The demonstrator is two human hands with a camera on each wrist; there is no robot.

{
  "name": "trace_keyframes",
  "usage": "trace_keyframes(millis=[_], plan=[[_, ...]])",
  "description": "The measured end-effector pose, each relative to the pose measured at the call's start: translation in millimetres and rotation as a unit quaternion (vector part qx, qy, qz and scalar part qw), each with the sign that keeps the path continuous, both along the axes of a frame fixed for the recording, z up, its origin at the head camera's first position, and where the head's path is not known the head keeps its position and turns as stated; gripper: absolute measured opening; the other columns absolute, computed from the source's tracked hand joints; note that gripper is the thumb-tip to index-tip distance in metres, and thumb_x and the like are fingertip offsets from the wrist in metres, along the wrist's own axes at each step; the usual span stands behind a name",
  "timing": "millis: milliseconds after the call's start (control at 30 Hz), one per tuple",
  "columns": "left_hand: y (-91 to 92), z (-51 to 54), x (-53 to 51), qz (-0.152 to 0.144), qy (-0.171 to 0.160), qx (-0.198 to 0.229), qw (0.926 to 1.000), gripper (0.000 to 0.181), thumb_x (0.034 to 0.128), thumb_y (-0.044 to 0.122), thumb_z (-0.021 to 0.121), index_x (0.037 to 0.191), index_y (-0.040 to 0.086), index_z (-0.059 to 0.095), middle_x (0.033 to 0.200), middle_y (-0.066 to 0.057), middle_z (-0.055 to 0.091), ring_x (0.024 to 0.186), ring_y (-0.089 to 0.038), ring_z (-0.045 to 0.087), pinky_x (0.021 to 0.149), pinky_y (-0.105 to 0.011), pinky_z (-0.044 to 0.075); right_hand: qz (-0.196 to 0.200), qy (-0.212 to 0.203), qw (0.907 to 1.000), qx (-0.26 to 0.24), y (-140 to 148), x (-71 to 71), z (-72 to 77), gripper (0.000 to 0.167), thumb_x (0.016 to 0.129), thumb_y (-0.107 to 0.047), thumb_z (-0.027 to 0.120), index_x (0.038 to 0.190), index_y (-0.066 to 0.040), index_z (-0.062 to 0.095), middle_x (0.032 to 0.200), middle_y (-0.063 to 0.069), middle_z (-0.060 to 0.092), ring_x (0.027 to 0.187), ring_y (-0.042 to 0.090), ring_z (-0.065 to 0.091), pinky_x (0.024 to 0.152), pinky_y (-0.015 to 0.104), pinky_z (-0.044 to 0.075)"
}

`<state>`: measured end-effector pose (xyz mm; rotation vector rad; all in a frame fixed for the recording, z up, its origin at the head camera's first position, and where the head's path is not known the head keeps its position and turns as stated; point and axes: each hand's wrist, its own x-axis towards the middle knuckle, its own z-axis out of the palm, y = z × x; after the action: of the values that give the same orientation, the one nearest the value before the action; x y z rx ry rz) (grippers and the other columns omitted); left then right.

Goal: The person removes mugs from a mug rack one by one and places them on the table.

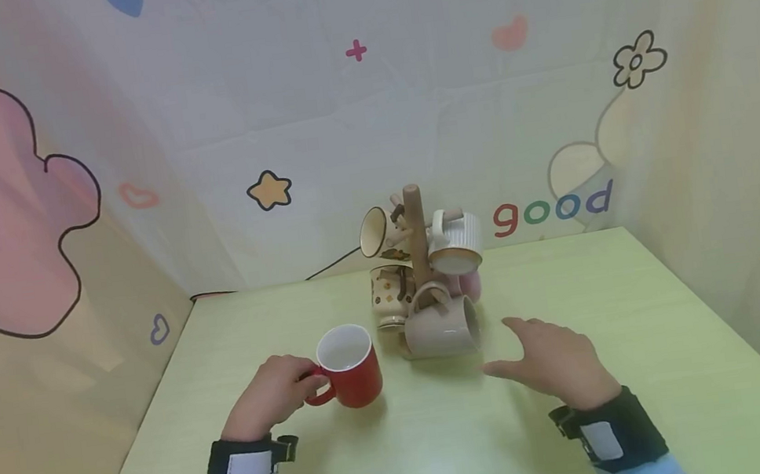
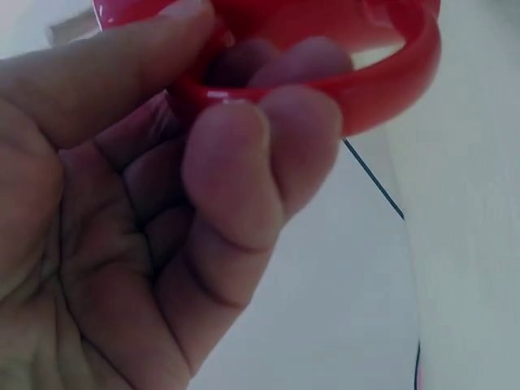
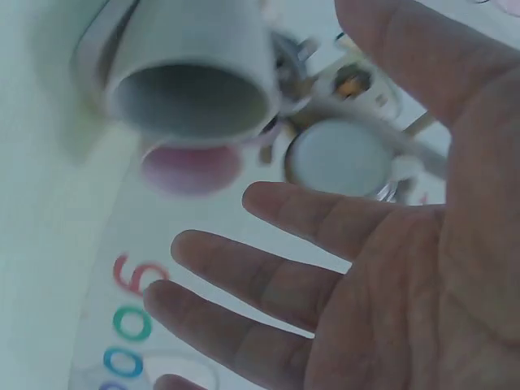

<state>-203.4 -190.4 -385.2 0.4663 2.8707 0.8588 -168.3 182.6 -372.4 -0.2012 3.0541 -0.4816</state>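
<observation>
A red mug (image 1: 357,374) with a white inside is upright at the middle left of the table, and my left hand (image 1: 273,396) grips its handle. In the left wrist view, fingers pass through the red handle (image 2: 382,93) and the thumb lies on top. My right hand (image 1: 557,361) is spread, thumb apart, beside a grey-beige mug (image 1: 437,330) that hangs sideways low on a wooden mug stand (image 1: 415,225). Nothing is in that hand; in the right wrist view the mug's open mouth (image 3: 191,101) faces the fingers (image 3: 268,276), with space between.
Also on the stand hang a white ribbed mug (image 1: 455,243), a cream mug with dark rim (image 1: 378,232), a patterned cream mug (image 1: 390,293) and a partly hidden pink mug (image 1: 471,286). A printed cloth (image 1: 302,65) stands behind the pale green table (image 1: 275,313).
</observation>
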Motion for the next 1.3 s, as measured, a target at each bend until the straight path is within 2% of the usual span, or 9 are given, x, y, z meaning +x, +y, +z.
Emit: trace_keyframes(millis=[200,500,633,767,1000,1133,1300], plan=[[-20.9,-5.4,-12.7,0.055,0.003,-0.019,0.9983,0.011,0.0926,0.014,0.07,0.095,0.004,0.074,0.075,-0.002,0.064,0.07,-0.022,0.053,0.061,-0.032,0.044,-0.025,0.012,0.9991,0.032,20,-6.4,-10.3,0.085,0.08,-0.061,0.071,0.133,0.004,0.056,0.12,0.03,0.063,0.103,0.047,0.063,0.071,0.055,0.054],[-50.7,-4.9,-27.9,0.139,0.025,-0.026,0.9896,0.021,0.0953,0.015,0.067,0.103,-0.004,0.071,0.081,-0.012,0.066,0.073,-0.028,0.055,0.062,-0.035,0.047,-0.046,0.001,0.9986,0.026,46,-14.2,-28.3,0.089,0.08,-0.062,0.07,0.133,0.007,0.054,0.119,0.033,0.061,0.104,0.049,0.061,0.071,0.056,0.053],[-62.0,-4.5,-34.1,0.176,0.029,-0.021,0.9837,0.025,0.096,0.014,0.066,0.105,-0.009,0.069,0.085,-0.018,0.068,0.075,-0.032,0.056,0.064,-0.039,0.049,-0.055,-0.018,0.9982,0.018,52,-16.2,-31.7,0.09,0.081,-0.063,0.069,0.135,0.008,0.052,0.121,0.034,0.06,0.107,0.05,0.059,0.073,0.059,0.052],[-72.7,-9.6,-42.2,0.209,0.034,-0.017,0.9772,0.026,0.0972,0.014,0.063,0.104,-0.011,0.067,0.086,-0.023,0.067,0.075,-0.036,0.056,0.064,-0.042,0.049,-0.062,-0.03,0.9975,0.012,54,-16.3,-33.2,0.091,0.082,-0.063,0.068,0.136,0.008,0.051,0.122,0.034,0.059,0.107,0.051,0.059,0.073,0.059,0.052],[-86.2,-22.3,-52.2,0.267,0.077,-0.019,0.9603,0.029,0.0988,0.014,0.057,0.092,-0.013,0.065,0.075,-0.022,0.064,0.071,-0.036,0.054,0.06,-0.042,0.044,-0.071,-0.041,0.9966,0.012,58,-17.0,-37.8,0.092,0.081,-0.064,0.068,0.135,0.009,0.051,0.12,0.035,0.06,0.104,0.05,0.06,0.072,0.059,0.052],[-93.3,-27.2,-56.4,0.289,0.092,-0.025,0.9525,0.031,0.0981,0.014,0.056,0.087,-0.013,0.065,0.072,-0.022,0.063,0.069,-0.038,0.055,0.06,-0.044,0.044,-0.075,-0.045,0.9961,0.011,60,-17.2,-40.3,0.093,0.081,-0.064,0.068,0.135,0.009,0.05,0.12,0.035,0.059,0.102,0.05,0.061,0.071,0.059,0.052],[-103.4,-33.4,-63.2,0.303,0.09,-0.034,0.9482,0.032,0.0971,0.014,0.055,0.083,-0.013,0.064,0.07,-0.023,0.063,0.069,-0.04,0.057,0.06,-0.046,0.046,-0.077,-0.047,0.9958,0.011,62,-17.3,-43.2,0.093,0.081,-0.064,0.068,0.135,0.009,0.05,0.12,0.035,0.059,0.102,0.05,0.061,0.071,0.059,0.052]])
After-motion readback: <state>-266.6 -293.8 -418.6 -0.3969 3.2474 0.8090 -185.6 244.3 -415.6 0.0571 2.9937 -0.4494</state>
